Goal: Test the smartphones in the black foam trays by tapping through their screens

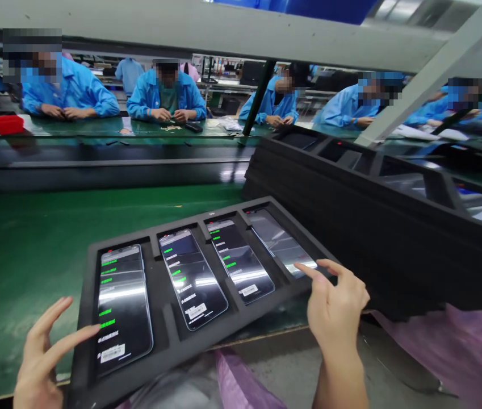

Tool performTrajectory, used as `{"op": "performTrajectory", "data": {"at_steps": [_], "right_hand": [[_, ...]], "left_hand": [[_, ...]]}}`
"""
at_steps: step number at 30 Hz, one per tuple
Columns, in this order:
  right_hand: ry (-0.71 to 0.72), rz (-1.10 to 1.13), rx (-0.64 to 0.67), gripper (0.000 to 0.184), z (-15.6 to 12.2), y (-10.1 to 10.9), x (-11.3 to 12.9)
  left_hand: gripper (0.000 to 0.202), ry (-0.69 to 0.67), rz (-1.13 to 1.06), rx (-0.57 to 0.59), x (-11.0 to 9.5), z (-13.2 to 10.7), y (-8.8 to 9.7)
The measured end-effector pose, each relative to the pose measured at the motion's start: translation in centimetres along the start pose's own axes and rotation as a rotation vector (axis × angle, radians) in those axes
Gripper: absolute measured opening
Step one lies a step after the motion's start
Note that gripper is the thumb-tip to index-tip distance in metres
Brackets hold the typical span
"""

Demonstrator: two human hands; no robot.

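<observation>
A black foam tray point(168, 335) lies at the near edge of the green bench, with several phones in its slots, screens up. My left hand point(45, 358) is open, fingers spread, its forefinger touching the screen of the leftmost phone point(124, 307). My right hand point(336, 304) rests at the tray's right end, forefinger stretched out onto the rightmost phone point(281, 241), the other fingers loosely curled. Two more phones point(192, 278) point(238, 261) sit between them. Neither hand holds anything.
A tall stack of black foam trays point(377, 227) stands to the right, its top tray holding more phones. A dark conveyor point(108, 165) runs across behind the green mat point(23, 244). Several people in blue coats sit at the far side. A red bin point(6, 124) is at far left. Pink plastic point(457, 352) lies at lower right.
</observation>
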State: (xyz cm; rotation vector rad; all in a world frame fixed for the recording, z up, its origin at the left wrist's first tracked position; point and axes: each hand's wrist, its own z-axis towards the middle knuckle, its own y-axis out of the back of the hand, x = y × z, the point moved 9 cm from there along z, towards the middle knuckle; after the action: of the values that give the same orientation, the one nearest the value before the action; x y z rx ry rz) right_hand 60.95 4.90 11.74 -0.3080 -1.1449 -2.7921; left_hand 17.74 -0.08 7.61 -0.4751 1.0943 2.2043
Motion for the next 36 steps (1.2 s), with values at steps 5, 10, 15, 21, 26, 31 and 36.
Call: {"op": "performTrajectory", "data": {"at_steps": [5,10,15,21,26,31,36], "right_hand": [[0.263,0.314,0.291,0.042,-0.2,-1.9,5.7],[0.514,0.464,0.565,0.037,-1.0,-3.6,12.7],[0.553,0.447,0.650,0.037,-0.9,-4.7,15.6],[0.580,0.530,0.580,0.039,-1.5,-4.4,16.2],[0.589,0.535,0.518,0.036,-1.6,-4.5,15.9],[0.607,0.528,0.483,0.036,-1.7,-4.7,15.5],[0.639,0.528,0.488,0.034,-1.9,-4.6,15.5]], "left_hand": [[0.063,0.028,0.014,0.172,-0.3,1.7,-0.6],[0.066,0.025,0.030,0.248,-0.2,2.6,-0.8],[0.071,0.019,-0.021,0.275,-0.4,2.9,-1.1],[0.076,0.049,-0.043,0.150,-1.0,1.9,-0.1],[0.075,0.007,0.004,0.106,-2.0,0.3,0.1],[0.073,-0.042,0.053,0.073,-2.7,-0.3,0.3],[0.068,-0.074,0.067,0.119,-3.1,-0.3,-0.2]]}}
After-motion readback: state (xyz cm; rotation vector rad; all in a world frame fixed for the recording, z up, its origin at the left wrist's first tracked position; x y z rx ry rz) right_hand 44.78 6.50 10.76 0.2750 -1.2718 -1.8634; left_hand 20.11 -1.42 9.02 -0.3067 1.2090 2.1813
